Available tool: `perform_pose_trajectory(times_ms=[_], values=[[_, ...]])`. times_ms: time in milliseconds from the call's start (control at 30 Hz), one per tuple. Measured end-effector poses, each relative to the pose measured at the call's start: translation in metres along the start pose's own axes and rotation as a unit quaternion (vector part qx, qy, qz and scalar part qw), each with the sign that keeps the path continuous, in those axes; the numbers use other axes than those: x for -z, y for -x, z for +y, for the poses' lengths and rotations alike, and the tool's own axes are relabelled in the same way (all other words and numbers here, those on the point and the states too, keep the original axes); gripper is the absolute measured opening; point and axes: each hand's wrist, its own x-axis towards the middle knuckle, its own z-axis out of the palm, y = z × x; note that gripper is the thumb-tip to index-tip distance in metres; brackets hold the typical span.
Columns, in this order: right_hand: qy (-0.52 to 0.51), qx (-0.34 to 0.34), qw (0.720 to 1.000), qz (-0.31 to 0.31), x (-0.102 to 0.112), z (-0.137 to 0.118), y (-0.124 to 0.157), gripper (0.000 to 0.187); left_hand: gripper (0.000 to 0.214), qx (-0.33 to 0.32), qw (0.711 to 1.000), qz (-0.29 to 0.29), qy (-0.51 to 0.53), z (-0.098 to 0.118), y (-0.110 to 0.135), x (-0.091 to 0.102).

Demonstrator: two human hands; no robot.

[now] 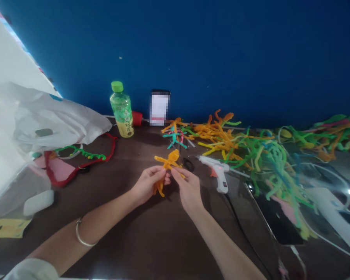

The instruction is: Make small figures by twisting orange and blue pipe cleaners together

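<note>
An orange pipe-cleaner figure (172, 158) is held up over the dark table between my two hands. My left hand (151, 182) pinches it at its middle from the left, with its lower strands hanging below the fingers. From the right, my right hand (189, 187) closes thumb and fingers on one of the figure's side strands. Just beyond stands a small teal, pink and orange pipe-cleaner piece (174, 137). A pair of scissors, of which a black handle loop (188, 164) shows, lies behind the right hand.
Right of my hands lies a white glue gun (218, 171) with a black cord. Farther right are orange pipe cleaners (221, 134), green ones (275, 159) and a dark phone (275, 214). A green-capped bottle (121, 111), an upright phone (159, 108) and a plastic bag (61, 120) stand at the back.
</note>
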Motion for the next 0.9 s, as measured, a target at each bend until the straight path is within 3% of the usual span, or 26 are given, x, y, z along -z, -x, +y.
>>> perform_pose_trajectory(times_ms=[200,700,900], values=[[0.025,-0.001,1.000,-0.001,-0.004,0.001,0.002,0.016,0.016,0.047,0.998,-0.015,0.045,0.000,-0.002,0.004],[-0.190,-0.105,0.975,-0.051,-0.013,-0.006,0.004,0.022,0.013,0.094,0.989,-0.065,0.097,0.001,-0.005,0.003],[-0.203,-0.124,0.966,-0.100,-0.010,-0.008,0.004,0.023,0.015,0.134,0.979,-0.117,0.098,0.006,-0.001,0.001]])
